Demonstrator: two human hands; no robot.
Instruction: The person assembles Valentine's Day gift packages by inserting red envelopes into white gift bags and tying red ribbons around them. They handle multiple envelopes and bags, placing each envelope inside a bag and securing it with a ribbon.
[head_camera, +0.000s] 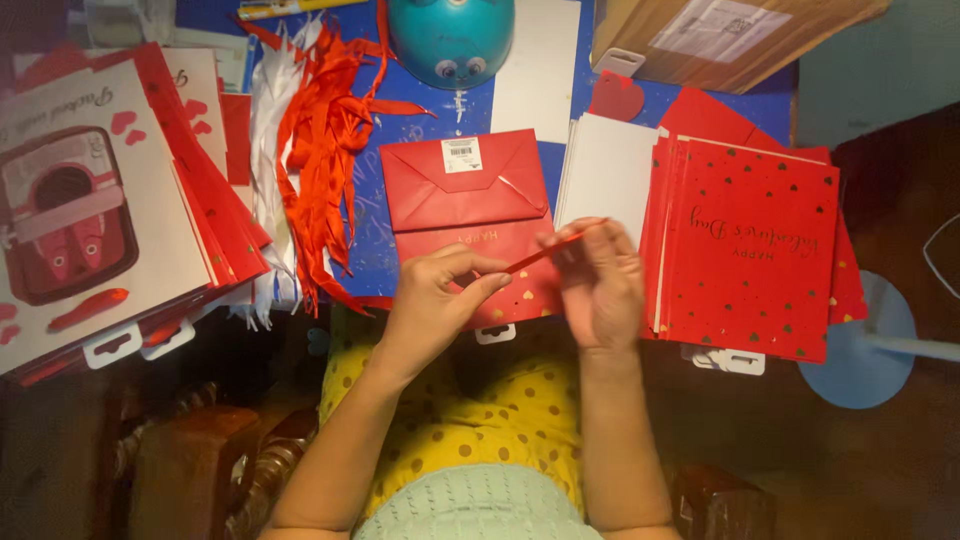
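Ribbon work: a thin red satin ribbon strip (545, 250) is being pinched taut between left hand (440, 300) and right hand (600, 280), both grips closed on it, above a folded red paper gift bag (460, 200) lying flat on the blue counter (365, 190), kept close beside the stacked red heart-dotted bags (750, 250).

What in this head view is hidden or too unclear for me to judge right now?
- Head view: lower part of the red gift bag is covered by the left hand and right hand.
- Red ribbon strip: its ends vanish inside the fingers.
- Cardboard box: cut off by the top edge.
- Card stack: cut off by the left edge.
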